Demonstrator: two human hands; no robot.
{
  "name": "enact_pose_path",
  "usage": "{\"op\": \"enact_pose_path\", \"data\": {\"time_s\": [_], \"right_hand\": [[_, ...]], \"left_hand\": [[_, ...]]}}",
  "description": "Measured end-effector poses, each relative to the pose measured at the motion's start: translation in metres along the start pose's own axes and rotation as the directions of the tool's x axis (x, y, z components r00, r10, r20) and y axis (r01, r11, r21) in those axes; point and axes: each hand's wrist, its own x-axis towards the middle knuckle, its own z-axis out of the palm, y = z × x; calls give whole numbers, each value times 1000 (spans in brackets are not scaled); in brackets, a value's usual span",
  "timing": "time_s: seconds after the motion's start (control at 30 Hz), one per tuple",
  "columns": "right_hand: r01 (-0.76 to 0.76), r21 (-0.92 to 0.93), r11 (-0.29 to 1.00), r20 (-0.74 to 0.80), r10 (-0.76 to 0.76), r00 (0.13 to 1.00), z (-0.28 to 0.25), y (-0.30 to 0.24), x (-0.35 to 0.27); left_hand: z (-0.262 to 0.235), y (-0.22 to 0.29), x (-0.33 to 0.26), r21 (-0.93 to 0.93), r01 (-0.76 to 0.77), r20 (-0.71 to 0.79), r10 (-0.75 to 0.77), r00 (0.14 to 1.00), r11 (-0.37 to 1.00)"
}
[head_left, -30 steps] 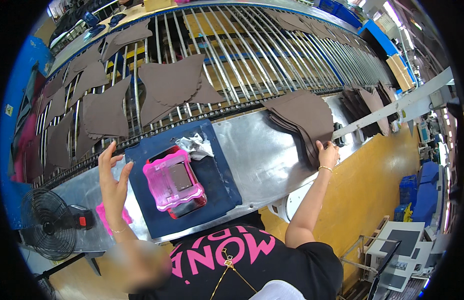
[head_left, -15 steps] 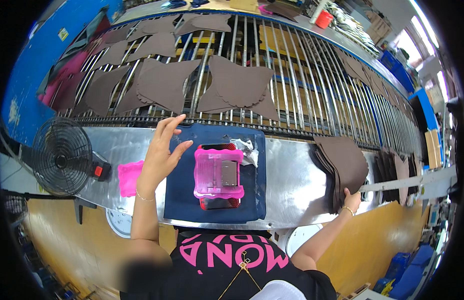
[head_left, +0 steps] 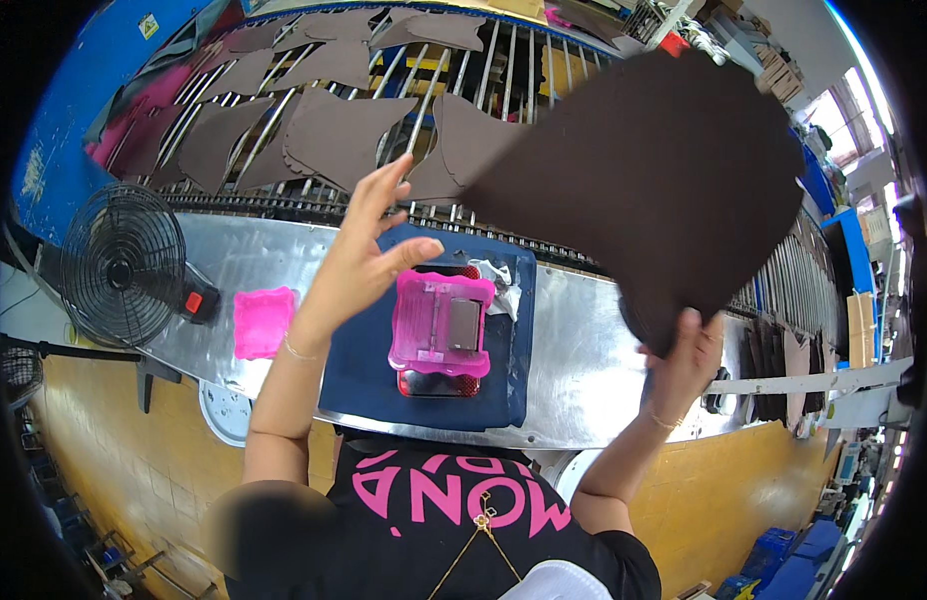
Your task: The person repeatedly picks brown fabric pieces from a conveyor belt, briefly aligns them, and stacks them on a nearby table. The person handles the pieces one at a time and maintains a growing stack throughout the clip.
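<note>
My right hand (head_left: 688,362) is closed on the narrow lower end of a large dark brown cut piece (head_left: 674,180), lifted in the air. It looks like thin sheet material, and I cannot tell whether it is one layer or several. My left hand (head_left: 375,237) is open and empty, fingers apart, above the far left part of a dark blue mat (head_left: 364,375). Near it on the mat stands a pink scalloped tray (head_left: 416,322) holding a grey rectangular block (head_left: 466,324). Beneath the tray shows a red and black item (head_left: 439,384).
A black fan (head_left: 122,270) and a flat pink piece (head_left: 264,322) sit at the left of the metal table (head_left: 574,385). Crumpled white tissue (head_left: 501,285) lies beside the tray. Brown cut pieces (head_left: 342,135) rest on the metal-bar rack beyond. A white bar (head_left: 804,384) crosses at right.
My right hand has raised the brown material off the table's right side, up and leftward over the rack. My left hand has shifted right and farther away, staying open.
</note>
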Motion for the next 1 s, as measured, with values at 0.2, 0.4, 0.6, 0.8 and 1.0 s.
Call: {"op": "enact_pose_path", "data": {"time_s": [0.2,0.4,0.6,0.8,1.0], "right_hand": [[249,25,968,385,-239,891,82,17,-12],[381,31,924,541,-336,771,123,26,-33],[597,43,801,545,-520,658,110,39,-35],[628,-138,766,597,-441,670,50,70,-34],[247,-338,908,349,-123,929,-28,107,-63]], "left_hand": [[-76,23,-15,-105,139,-221,-160,962,985],[-136,55,-58,228,101,-386,-5,923,968],[-127,54,-70,277,182,-284,-100,954,943],[-72,31,-54,321,226,23,-246,969,920],[-12,15,-26,455,-249,346,88,934,855]]}}
